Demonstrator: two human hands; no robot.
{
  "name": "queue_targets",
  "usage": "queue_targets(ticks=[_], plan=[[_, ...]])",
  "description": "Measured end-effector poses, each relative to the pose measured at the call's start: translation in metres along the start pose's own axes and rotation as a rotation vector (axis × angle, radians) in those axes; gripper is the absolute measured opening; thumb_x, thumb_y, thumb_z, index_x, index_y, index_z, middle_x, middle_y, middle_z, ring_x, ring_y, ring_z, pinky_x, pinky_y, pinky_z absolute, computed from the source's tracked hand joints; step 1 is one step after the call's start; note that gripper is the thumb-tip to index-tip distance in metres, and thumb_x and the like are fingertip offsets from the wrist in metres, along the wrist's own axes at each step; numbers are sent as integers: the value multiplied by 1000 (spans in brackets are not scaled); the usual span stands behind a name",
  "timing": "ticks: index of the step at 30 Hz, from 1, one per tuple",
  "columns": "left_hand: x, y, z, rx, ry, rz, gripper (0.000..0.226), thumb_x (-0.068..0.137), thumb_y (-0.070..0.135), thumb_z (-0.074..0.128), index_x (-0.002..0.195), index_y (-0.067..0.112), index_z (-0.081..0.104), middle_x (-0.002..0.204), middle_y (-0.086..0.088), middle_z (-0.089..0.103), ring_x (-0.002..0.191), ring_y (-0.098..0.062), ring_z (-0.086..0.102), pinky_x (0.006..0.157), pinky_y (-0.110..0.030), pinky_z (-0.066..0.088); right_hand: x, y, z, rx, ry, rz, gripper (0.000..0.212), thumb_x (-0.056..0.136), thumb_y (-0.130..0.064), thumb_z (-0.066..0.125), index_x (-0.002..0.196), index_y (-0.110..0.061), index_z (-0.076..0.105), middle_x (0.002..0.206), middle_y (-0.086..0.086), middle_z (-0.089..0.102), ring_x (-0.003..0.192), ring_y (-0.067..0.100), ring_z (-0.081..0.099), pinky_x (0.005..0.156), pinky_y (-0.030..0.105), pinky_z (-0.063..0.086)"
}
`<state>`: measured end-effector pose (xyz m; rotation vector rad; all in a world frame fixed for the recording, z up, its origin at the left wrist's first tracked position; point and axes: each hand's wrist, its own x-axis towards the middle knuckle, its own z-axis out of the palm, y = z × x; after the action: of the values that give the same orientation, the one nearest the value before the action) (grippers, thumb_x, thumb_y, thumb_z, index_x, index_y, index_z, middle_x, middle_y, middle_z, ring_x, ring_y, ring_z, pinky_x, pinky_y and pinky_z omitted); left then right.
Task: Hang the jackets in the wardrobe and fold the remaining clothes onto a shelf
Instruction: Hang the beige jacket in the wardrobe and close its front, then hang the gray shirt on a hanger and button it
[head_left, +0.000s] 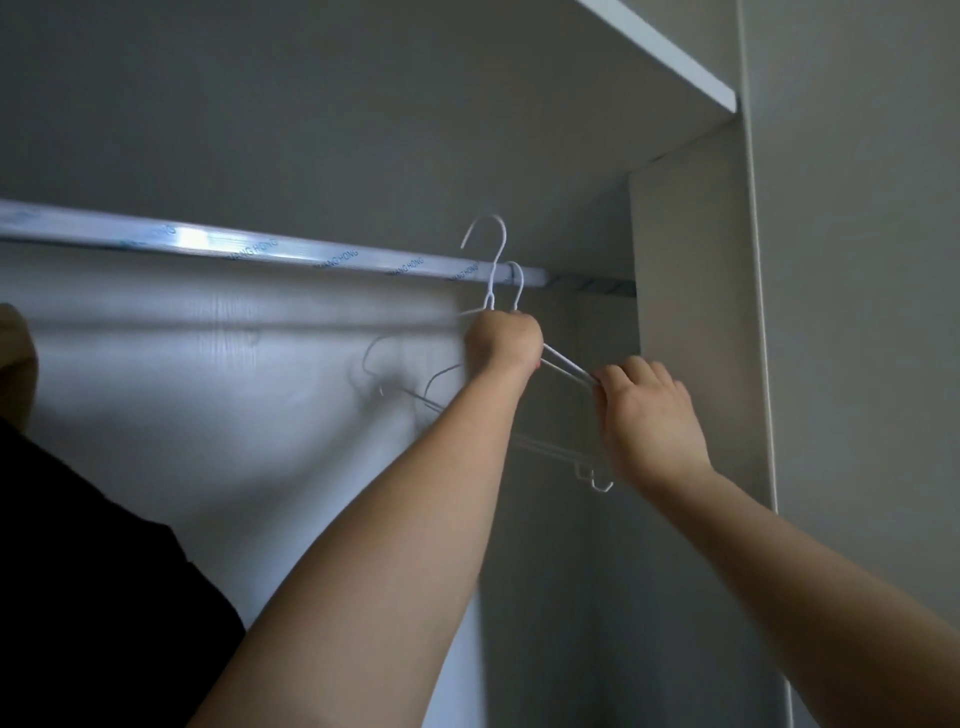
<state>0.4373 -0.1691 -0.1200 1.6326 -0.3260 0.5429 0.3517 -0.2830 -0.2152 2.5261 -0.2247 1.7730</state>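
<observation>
Left hand (503, 340): fisted tight around the necks of two thin white wire hangers (566, 370), just under the hooks.
Raised hook (488, 236): above the knuckles, clear over the silvery film-wrapped metal rail (291, 249), apparently lifted off.
Second hook (516, 280): looped on the rail, right above the fist.
Right hand (647, 415): fingertips pinched on the sloping hanger shoulders, probably steadying them while separating the pair.
Jackets: none in sight; only a black sleeve (104, 597) far below-left of the fingers.
</observation>
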Motion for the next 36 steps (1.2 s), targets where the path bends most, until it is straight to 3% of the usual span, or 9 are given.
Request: queue_targets(ticks=[7, 12, 15, 18, 20, 27, 31, 33, 36], plan=[[-27, 5, -4, -153, 24, 173, 47, 103, 43, 41, 75, 14, 65, 53, 0, 66, 39, -15, 62, 51, -29, 55, -20, 5, -44, 188, 135, 68, 23, 90, -7, 66, 110, -17, 66, 92, 8, 61, 73, 39, 59, 56, 34, 45], [-86, -21, -7, -195, 61, 227, 41, 95, 39, 53, 63, 18, 69, 50, 3, 66, 37, -11, 58, 41, -20, 43, -55, 23, -99, -71, 229, 13, 17, 100, -23, 51, 98, -16, 66, 85, 8, 63, 64, 37, 55, 50, 33, 40], [-126, -34, -1, -193, 0, 200, 36, 86, 34, 58, 57, 19, 71, 49, 0, 66, 37, -15, 58, 43, -22, 43, -78, 35, -130, -179, 120, 3, 19, 98, -26, 51, 97, -15, 66, 83, 8, 63, 63, 35, 54, 55, 30, 30], [-168, -52, 5, -44, -39, 224, 27, 77, 41, 51, 62, 38, 74, 48, 3, 65, 45, -19, 64, 51, -28, 52, -111, 41, -149, -222, -114, 7, 19, 97, -34, 52, 103, -19, 62, 90, 3, 63, 70, 36, 60, 57, 32, 42], [-198, -69, 13, 144, -68, 266, 39, 77, 46, 45, 64, 24, 75, 49, 2, 65, 53, -25, 66, 57, -36, 58, -140, 46, -156, -199, -239, 41, 18, 97, -35, 51, 103, -22, 61, 90, 2, 64, 73, 37, 61, 60, 35, 50], [-277, -97, 38, 651, -405, 466, 61, 88, 60, 35, 74, 15, 74, 75, -9, 69, 79, -35, 61, 68, -38, 51, -221, 83, -194, -18, -464, 353, 13, 96, -39, 61, 99, -29, 68, 82, -6, 61, 78, 28, 60, 65, 36, 53], [-282, -51, 47, 854, -714, 564, 67, 93, 60, 34, 69, 10, 72, 75, -16, 63, 74, -35, 50, 68, -39, 47, -205, 102, -248, 34, -616, 507, 13, 94, -39, 62, 99, -31, 71, 83, -8, 63, 80, 23, 62, 69, 37, 54], [-289, -18, 52, 939, -927, 616, 76, 95, 65, 28, 64, 9, 70, 73, -15, 65, 77, -37, 57, 75, -41, 52, -194, 107, -286, 35, -698, 597, 13, 94, -40, 63, 99, -32, 72, 83, -9, 65, 79, 19, 61, 69, 36, 54], [-316, 40, 55, 1037, -1129, 777, 72, 97, 65, 28, 63, 9, 59, 76, -15, 65, 86, -39, 66, 70, -35, 42, -177, 108, -353, -8, -789, 751, 11, 91, -40, 66, 95, -34, 74, 81, -10, 67, 77, 16, 62, 66, 31, 53]])
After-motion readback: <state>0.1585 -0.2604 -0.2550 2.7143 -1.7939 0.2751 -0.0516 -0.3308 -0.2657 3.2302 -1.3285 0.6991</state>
